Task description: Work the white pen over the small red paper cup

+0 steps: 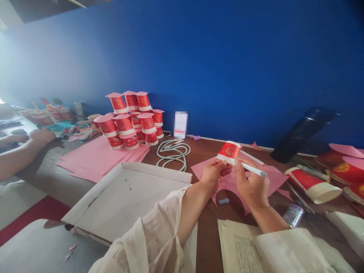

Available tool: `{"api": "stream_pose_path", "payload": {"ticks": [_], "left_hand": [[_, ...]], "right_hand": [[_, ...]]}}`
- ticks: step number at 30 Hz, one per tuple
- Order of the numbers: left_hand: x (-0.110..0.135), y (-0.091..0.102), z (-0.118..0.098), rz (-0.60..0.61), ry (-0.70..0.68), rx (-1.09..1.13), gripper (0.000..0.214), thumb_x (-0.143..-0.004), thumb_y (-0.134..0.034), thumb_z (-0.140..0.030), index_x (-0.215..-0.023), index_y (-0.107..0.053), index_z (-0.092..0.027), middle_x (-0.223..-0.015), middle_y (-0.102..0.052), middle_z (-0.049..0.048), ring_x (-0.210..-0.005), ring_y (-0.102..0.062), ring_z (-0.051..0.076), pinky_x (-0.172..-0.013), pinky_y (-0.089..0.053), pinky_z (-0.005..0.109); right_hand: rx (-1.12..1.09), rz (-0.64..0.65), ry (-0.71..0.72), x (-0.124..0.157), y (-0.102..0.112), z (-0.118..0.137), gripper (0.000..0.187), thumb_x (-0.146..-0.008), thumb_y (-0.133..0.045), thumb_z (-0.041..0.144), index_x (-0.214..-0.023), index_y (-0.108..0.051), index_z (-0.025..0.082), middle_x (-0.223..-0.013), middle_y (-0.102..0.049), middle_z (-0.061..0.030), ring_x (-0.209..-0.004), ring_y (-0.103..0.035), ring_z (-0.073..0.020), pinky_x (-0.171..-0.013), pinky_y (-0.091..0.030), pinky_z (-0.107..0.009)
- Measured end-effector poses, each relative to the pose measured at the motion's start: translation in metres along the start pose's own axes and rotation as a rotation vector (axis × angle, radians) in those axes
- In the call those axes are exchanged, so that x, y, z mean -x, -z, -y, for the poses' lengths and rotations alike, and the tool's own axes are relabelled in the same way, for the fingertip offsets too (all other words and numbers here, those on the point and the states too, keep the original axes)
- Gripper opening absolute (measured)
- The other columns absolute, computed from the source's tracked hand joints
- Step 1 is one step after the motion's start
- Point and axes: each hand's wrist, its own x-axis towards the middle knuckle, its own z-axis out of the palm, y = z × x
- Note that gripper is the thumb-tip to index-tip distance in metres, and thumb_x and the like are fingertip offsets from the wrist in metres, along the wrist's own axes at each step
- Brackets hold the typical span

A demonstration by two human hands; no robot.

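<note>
A red paper cup (229, 150) with a white rim and a gold pattern is tilted above a sheet of pink paper (273, 175). The fingers of my left hand (212, 175) are closed on the cup's rim. My right hand (253, 185) grips a white marker pen (254, 169), its front end at the cup's rim. Whether the tip touches the cup I cannot tell. Rounded pieces are cut out of the pink sheet's near edge. A small grey-purple pen cap (223, 201) lies on the table just below my hands.
Stacked red cups (124, 124) with pink paper tops stand on pink sheets (82, 155). A white box lid (113, 201), a coiled cable (173, 153), a black bottle (295, 136), a lying cup (309, 185) and scissors (301, 197) surround me. Another person's arm (17, 155) rests at left.
</note>
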Motion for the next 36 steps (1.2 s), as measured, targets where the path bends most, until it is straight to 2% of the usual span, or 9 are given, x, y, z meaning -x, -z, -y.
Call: {"api": "stream_pose_path", "payload": {"ticks": [14, 18, 23, 36], "left_hand": [[0.0021, -0.0021, -0.0018, 0.007, 0.003, 0.022, 0.025, -0.059, -0.078, -0.028, -0.066, -0.06, -0.013, -0.065, -0.063, 0.0037, -0.066, -0.061, 0.012, -0.077, -0.046, 0.029], [0.0017, -0.0027, -0.0021, -0.043, 0.036, 0.047, 0.017, -0.064, -0.074, -0.022, -0.068, -0.061, -0.013, -0.065, -0.063, 0.0036, -0.066, -0.061, 0.011, -0.075, -0.047, 0.028], [0.0026, -0.0035, -0.0033, -0.062, 0.051, 0.054, 0.015, -0.066, -0.073, -0.021, -0.067, -0.061, -0.013, -0.066, -0.063, 0.0039, -0.067, -0.061, 0.012, -0.078, -0.047, 0.029], [0.0041, -0.0046, -0.0043, -0.043, 0.041, 0.03, 0.02, -0.062, -0.076, -0.025, -0.067, -0.061, -0.013, -0.069, -0.063, 0.0044, -0.07, -0.062, 0.013, -0.078, -0.046, 0.03]], "right_hand": [[-0.02, 0.003, 0.011, 0.0004, 0.0, 0.0006, 0.03, -0.088, -0.049, 0.039, -0.095, -0.067, 0.016, -0.094, -0.07, -0.0094, -0.089, -0.065, -0.0205, -0.078, -0.05, -0.032], [0.011, -0.039, -0.081, 0.0, 0.0023, 0.0015, 0.033, -0.088, -0.047, 0.041, -0.094, -0.067, 0.015, -0.087, -0.07, -0.0101, -0.083, -0.066, -0.0211, -0.074, -0.049, -0.032], [0.021, -0.021, -0.156, 0.0, 0.0034, 0.0021, 0.038, -0.088, -0.045, 0.046, -0.095, -0.066, 0.016, -0.079, -0.069, -0.0092, -0.075, -0.065, -0.0206, -0.07, -0.048, -0.032], [0.05, 0.005, -0.076, 0.0008, 0.0027, 0.0042, 0.038, -0.089, -0.044, 0.047, -0.095, -0.066, 0.016, -0.076, -0.069, -0.0085, -0.073, -0.064, -0.0201, -0.065, -0.046, -0.03]]}}
